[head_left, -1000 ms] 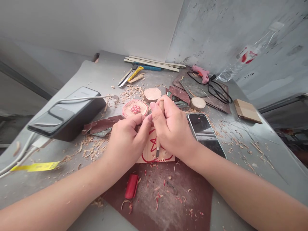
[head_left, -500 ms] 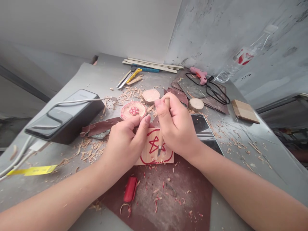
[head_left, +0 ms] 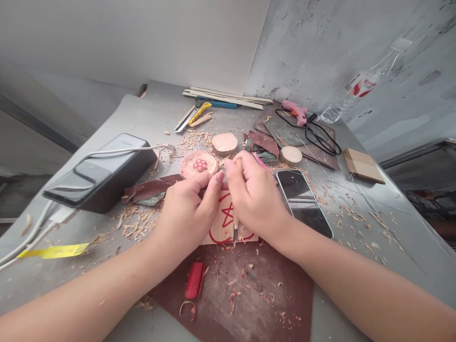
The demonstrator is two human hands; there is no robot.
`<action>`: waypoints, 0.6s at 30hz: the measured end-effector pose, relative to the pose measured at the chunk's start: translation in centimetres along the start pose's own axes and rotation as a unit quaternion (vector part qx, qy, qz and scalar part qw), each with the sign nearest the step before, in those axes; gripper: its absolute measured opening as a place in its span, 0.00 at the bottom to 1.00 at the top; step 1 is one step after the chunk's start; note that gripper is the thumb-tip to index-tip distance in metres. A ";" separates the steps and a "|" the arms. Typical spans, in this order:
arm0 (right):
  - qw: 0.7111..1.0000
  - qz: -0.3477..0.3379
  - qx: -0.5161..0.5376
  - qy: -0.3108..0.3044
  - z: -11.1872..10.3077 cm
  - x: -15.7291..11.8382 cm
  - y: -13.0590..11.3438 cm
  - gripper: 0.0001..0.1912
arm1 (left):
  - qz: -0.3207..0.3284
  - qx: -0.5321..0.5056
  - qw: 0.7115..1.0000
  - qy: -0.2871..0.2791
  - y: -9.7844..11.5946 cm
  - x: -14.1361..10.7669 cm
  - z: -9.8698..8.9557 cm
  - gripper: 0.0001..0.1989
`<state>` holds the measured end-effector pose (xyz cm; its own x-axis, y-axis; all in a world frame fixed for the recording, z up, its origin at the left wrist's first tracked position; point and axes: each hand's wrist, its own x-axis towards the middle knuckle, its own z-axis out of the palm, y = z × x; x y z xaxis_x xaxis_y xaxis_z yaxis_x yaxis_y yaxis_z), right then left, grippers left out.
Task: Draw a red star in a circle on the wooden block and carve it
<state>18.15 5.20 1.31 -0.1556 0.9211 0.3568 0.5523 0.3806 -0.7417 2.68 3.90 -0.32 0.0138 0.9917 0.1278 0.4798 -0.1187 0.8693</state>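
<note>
A square wooden board (head_left: 215, 232) with red drawn lines lies on a dark brown sheet (head_left: 263, 299). My left hand (head_left: 188, 209) is closed at the board's upper left edge, thumb and index finger pinching it. My right hand (head_left: 252, 190) is wrapped round a carving knife (head_left: 235, 230), whose tip points down near the board's lower edge. Part of the drawing is hidden by my right hand. Just behind my left hand lies a wood slice (head_left: 198, 164) with a red flower on it.
A dark box with a phone (head_left: 76, 178) stands left; another phone (head_left: 304, 202) lies right. Behind are plain wood slices (head_left: 224, 143), a yellow cutter (head_left: 198, 113), a pink glue gun (head_left: 295, 112) and a bottle (head_left: 361, 85). A red case (head_left: 194, 280) lies in front. Shavings are scattered about.
My right hand has moved toward me and slightly left, and the knife tip has come down to the board's lower edge. More of the right phone shows. My left hand has barely moved.
</note>
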 end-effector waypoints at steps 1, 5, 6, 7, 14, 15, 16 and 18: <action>1.000 0.007 0.006 -0.005 0.0 0.1 0.1 0.17 | -0.001 -0.002 1.000 -0.001 0.0 0.0 0.0 0.22; 0.999 -0.003 0.028 0.032 -0.5 0.4 0.3 0.18 | -0.015 -0.013 1.000 -0.016 -0.1 0.0 -0.2 0.22; 0.998 -0.012 0.037 0.044 -0.6 0.4 0.2 0.18 | -0.019 -0.017 0.999 -0.021 -0.1 0.0 -0.2 0.22; 0.997 -0.022 0.046 0.052 -0.8 0.5 0.1 0.18 | -0.023 -0.021 0.999 -0.025 -0.2 0.0 -0.2 0.22; 0.998 -0.050 0.022 0.021 -4.9 1.6 -2.1 0.19 | -0.050 -0.061 0.996 -0.041 0.1 -0.2 -0.4 0.21; 0.998 -0.049 -0.003 0.039 -5.8 1.8 -2.5 0.18 | -0.054 -0.068 0.995 -0.041 0.2 -0.3 -0.5 0.20; 0.997 -0.046 -0.024 0.052 -6.8 1.9 -2.7 0.17 | -0.057 -0.076 0.995 -0.039 0.3 -0.3 -0.7 0.19; 0.995 -0.031 -0.052 0.085 -8.5 1.8 -2.6 0.17 | -0.067 -0.094 0.993 -0.033 0.5 -0.4 -1.0 0.18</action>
<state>23.37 5.18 8.67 -0.0570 0.8656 0.4975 0.6294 0.4180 -0.6551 2.01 3.40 0.57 0.0215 0.9996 -0.0204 0.3096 0.0128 0.9508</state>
